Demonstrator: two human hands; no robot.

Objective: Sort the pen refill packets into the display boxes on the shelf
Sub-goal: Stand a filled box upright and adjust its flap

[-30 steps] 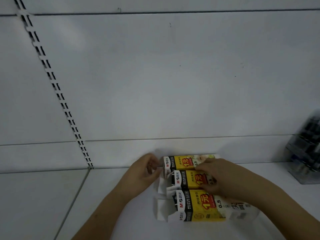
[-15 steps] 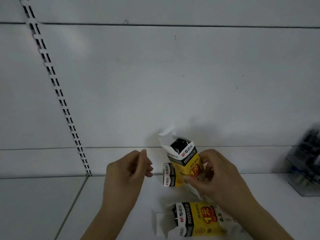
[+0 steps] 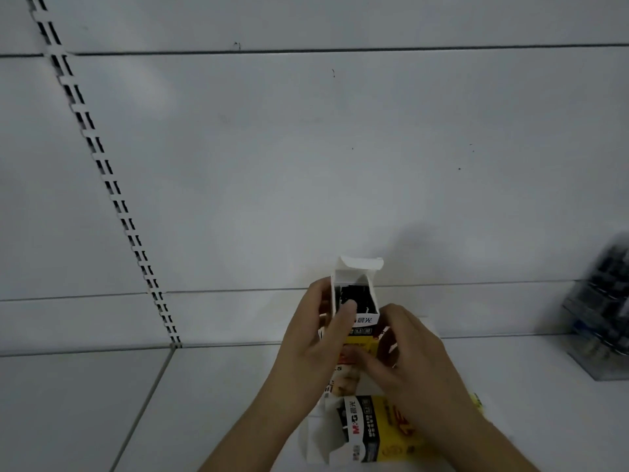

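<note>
Fingers [image 3: 345, 321] of both hands around upright open refill box [image 3: 357, 294]

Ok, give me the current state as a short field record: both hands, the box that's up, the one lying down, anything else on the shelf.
left hand: grips raised box, fingertip at its opening
right hand: grips raised box lower down
raised box: upright, top flap open, dark contents showing
lying box: on shelf, flap open
clear container: far right, blurred

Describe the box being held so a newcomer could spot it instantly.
Start at the white shelf below the white back panel. Near its middle, both hands, left and right, hold a yellow refill box upright. Unlike the similar box lying flat in front, its top flap stands open over dark contents.
</note>
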